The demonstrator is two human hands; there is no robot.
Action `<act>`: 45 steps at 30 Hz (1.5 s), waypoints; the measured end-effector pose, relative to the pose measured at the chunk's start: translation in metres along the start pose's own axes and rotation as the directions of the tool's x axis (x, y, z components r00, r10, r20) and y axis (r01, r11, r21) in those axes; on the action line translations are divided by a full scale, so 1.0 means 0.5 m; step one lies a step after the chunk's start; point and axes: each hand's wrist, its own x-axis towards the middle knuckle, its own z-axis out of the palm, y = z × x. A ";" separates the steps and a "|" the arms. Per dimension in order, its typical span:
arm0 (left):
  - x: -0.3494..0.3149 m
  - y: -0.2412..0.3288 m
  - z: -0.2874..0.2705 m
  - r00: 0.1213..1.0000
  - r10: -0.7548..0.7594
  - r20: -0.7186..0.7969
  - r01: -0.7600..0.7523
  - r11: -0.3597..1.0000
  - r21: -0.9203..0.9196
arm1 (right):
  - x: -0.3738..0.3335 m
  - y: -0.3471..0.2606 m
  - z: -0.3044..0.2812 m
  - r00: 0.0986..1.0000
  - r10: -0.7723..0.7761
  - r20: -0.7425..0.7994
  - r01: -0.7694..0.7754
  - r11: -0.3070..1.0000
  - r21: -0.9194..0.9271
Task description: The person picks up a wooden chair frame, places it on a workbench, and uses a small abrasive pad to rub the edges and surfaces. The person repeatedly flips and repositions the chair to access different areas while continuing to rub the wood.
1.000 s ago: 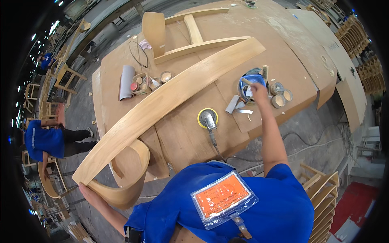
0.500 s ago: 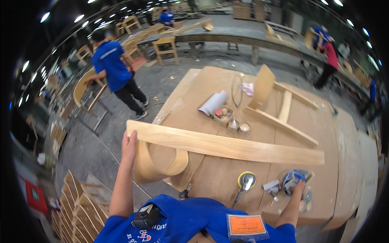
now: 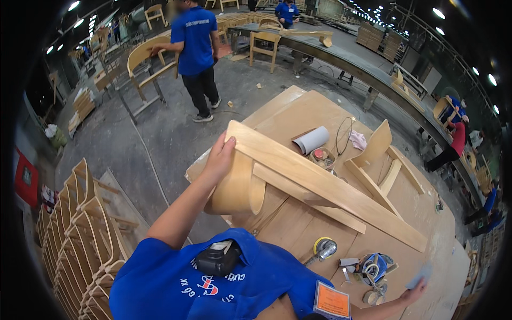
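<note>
My left hand [image 3: 218, 159] grips the upper left corner of a pale wooden chair frame [image 3: 325, 184], fingers closed around the board's end. Below that hand the frame's curved backrest [image 3: 232, 188] hangs past the table edge, while its long board slants down to the right over the worktable [image 3: 298, 229]. At the lower right, my right hand [image 3: 414, 292] is closed on a thin blue-grey sheet [image 3: 420, 276], blurred by motion and apart from the frame. Left of it lies a blue container [image 3: 375, 266] with tape rolls and small items, and a disc sander [image 3: 324, 248] with a yellow rim.
A second chair frame [image 3: 381, 165] rests on the table's far side, near a grey paper roll [image 3: 311, 140] and a small basket [image 3: 322, 157]. Stacked chair frames [image 3: 88, 234] stand at my left. A person in blue [image 3: 194, 48] handles a chair [image 3: 144, 64] beyond the table.
My right hand has left the blue container and moved right with a blue-grey sheet. The held frame now slants more steeply, and its second rail shows. The view has turned.
</note>
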 end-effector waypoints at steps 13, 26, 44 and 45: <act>-0.048 0.014 -0.001 0.997 0.024 0.076 -0.015 0.993 -0.117 | -0.804 -0.285 0.886 -0.403 -0.277 0.872 0.891 0.098 0.443; -0.079 -0.004 -0.012 0.969 0.174 0.174 -0.113 0.943 -0.313 | -0.875 -0.306 0.937 -0.428 -0.167 0.888 0.896 0.048 0.441; -0.090 0.001 -0.022 0.968 0.150 0.201 -0.077 0.941 -0.330 | -0.921 -0.306 1.033 -0.416 -0.262 0.871 0.885 0.104 0.454; -0.091 0.001 -0.022 0.966 0.156 0.206 -0.077 0.936 -0.344 | -0.920 -0.309 1.029 -0.407 -0.246 0.880 0.892 0.101 0.441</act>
